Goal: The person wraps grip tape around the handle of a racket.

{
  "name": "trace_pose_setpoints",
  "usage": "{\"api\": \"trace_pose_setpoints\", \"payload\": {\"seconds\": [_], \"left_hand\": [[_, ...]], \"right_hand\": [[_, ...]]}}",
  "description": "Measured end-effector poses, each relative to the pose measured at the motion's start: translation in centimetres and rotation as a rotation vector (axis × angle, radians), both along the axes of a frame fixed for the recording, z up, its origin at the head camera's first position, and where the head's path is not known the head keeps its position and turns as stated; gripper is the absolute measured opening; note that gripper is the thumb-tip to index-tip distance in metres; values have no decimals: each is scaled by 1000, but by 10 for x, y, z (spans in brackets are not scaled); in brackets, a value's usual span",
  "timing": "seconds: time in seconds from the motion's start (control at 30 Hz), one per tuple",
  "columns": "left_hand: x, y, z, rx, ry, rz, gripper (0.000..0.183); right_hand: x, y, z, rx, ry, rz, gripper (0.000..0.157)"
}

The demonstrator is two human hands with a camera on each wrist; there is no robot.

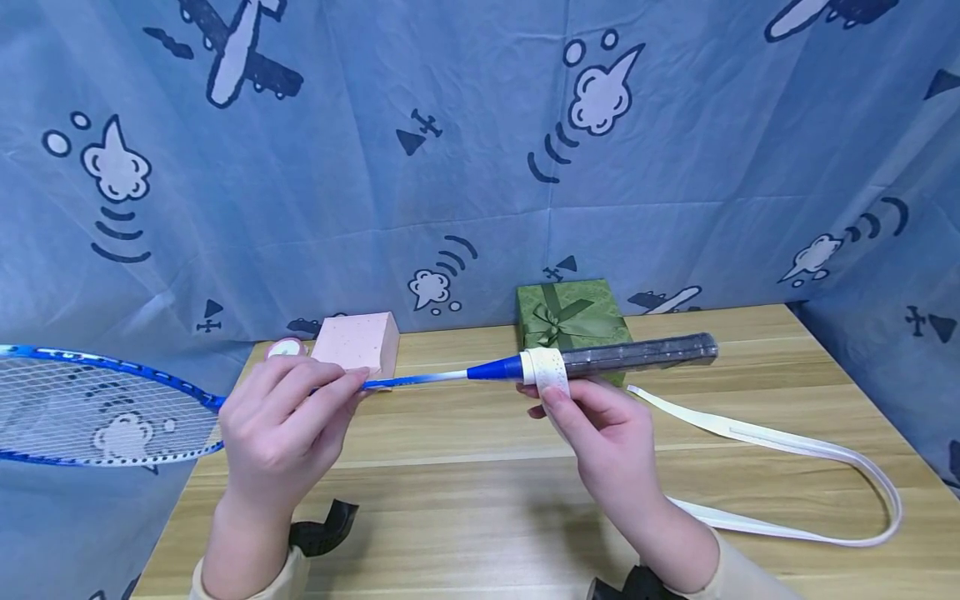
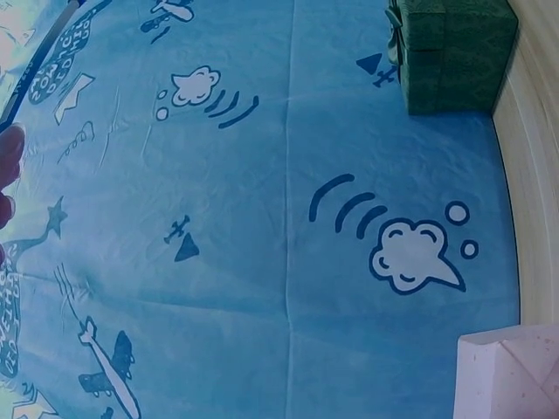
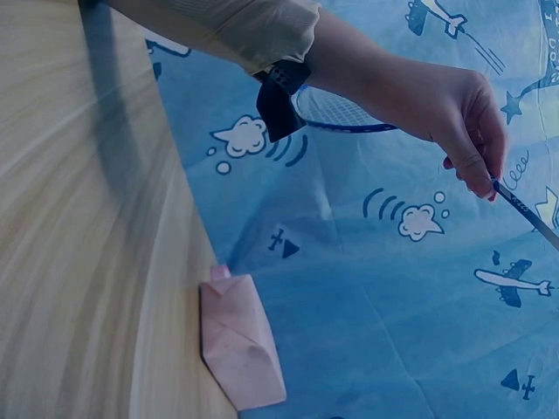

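A blue and white badminton racket (image 1: 420, 379) is held level above the table in the head view, strung head to the left. My left hand (image 1: 288, 429) pinches its shaft near the head; the right wrist view also shows this left hand (image 3: 463, 131) on the shaft. White perforated grip tape (image 1: 551, 368) goes round the top of the dark handle (image 1: 645, 353), beside the blue cone. My right hand (image 1: 611, 425) pinches this tape between thumb and fingers just below the handle. The tape's long loose tail (image 1: 817, 450) loops out over the table at the right.
A pink box (image 1: 356, 340) and a green box with a ribbon bow (image 1: 573, 312) stand at the back of the wooden table (image 1: 450, 517). A small round pink-rimmed item (image 1: 286, 347) lies beside the pink box. Behind hangs a blue printed curtain (image 1: 480, 167).
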State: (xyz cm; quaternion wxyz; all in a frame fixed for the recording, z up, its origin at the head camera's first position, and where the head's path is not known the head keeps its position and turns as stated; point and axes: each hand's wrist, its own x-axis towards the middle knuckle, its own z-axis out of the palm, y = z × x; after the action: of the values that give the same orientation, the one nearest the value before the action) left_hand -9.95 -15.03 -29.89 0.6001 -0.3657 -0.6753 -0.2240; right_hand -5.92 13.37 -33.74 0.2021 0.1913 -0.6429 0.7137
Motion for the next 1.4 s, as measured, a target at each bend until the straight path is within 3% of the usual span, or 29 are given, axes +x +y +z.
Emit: {"api": "trace_pose_setpoints", "payload": {"seconds": [0.27,0.43,0.8,1.07,1.4], "left_hand": [[1,2,4,-5,1,19,28],[4,0,6,-47,-39,-2,31],[5,-3,4,-80,-77,-33,23],[3,-1,4,-52,-47,-18,26],[3,0,4,-32,-31,15,31]], "right_hand": [[-2,-1,-1,-38,49,13,16],[-3,-2,-2,-67,62,24,18],[0,1,1,15,-38,2,17],[-2,-1,0,-52,37,31,18],[-3,-1,-1,-56,48,38,17]]}}
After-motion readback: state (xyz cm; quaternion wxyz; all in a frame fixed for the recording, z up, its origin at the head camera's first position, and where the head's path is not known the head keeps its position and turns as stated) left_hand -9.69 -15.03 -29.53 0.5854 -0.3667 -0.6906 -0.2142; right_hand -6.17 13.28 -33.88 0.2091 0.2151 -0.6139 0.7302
